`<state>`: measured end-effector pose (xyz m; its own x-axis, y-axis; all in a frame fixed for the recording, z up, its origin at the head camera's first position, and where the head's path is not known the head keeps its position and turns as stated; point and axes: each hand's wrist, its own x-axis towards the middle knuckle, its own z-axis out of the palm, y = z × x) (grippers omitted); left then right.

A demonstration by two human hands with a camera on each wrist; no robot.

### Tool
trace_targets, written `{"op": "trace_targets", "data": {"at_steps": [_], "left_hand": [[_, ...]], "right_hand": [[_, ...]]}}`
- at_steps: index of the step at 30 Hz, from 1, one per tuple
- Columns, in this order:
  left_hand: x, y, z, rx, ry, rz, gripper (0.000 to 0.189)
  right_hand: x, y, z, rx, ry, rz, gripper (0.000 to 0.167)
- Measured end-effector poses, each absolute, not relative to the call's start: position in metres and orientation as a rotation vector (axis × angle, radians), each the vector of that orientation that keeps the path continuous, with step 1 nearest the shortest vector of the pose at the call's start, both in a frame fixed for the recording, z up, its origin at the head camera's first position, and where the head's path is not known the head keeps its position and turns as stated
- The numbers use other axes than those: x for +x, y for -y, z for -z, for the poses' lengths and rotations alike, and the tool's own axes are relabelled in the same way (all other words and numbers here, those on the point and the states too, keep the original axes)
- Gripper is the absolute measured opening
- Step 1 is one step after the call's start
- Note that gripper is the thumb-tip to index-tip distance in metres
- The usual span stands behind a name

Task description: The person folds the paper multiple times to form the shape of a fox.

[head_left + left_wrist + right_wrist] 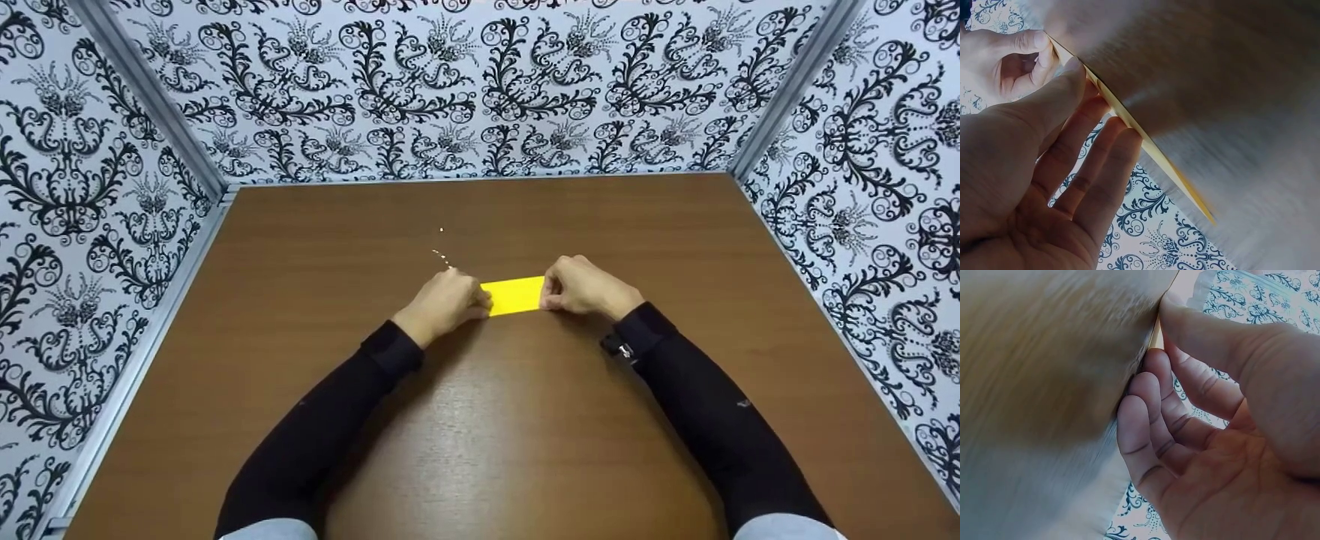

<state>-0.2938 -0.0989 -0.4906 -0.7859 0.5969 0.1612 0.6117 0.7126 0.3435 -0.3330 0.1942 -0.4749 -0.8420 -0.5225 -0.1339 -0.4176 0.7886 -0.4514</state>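
Observation:
A yellow strip of paper [516, 295] stretches between both hands near the middle of the table, and it looks folded into layers. My left hand [448, 301] pinches its left part between thumb and fingers. On the opposite end, my right hand [589, 288] grips the paper with thumb and index finger. In the left wrist view the paper [1154, 149] appears almost edge-on, running past the left fingertips. The right wrist view shows only a sliver of paper [1157, 336] by the right thumb; the rest of it is hidden there.
The brown wooden table [480, 420] is bordered by patterned black-and-white walls [480, 82] at the back and sides, with metal rails along the edges. Small white specks [441, 256] lie just beyond the left hand. Dark sleeves cover both forearms.

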Motion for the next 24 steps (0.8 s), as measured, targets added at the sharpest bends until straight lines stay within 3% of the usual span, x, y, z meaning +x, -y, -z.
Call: {"op": "trace_targets", "data": {"at_steps": [24], "left_hand": [[-0.2940,0.0945,0.4866,-0.947,2.926,0.602,0.012]], "right_hand": [[-0.3253,-0.2023,0.4732,-0.681,-2.784,0.625,0.015]]}}
